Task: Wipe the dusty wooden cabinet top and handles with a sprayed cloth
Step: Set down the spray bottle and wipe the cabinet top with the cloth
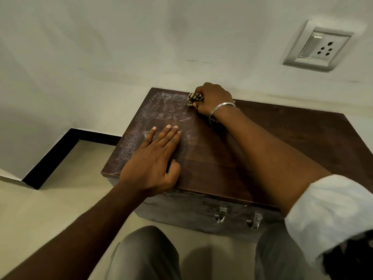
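The left hand lay flat, fingers spread, on the cabinet top. At twelve o'clock the right hand clutched the cloth: soft, light, probably best held bunched.

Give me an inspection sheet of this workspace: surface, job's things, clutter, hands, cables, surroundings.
Surface: wooden cabinet top, whitish dust over the left part, the right part dark and clean-looking.
Job's things: striped cloth bunched at the back edge near the wall; two clear handles on the cabinet front; no spray bottle in view.
Clutter: nothing seen.
Hands: right hand closed on the cloth, a bangle at the wrist; left hand flat on the dusty area, fingers spread and empty.
Cables: nothing seen.
Surroundings: pale wall with a switch and socket plate, black skirting, light floor.
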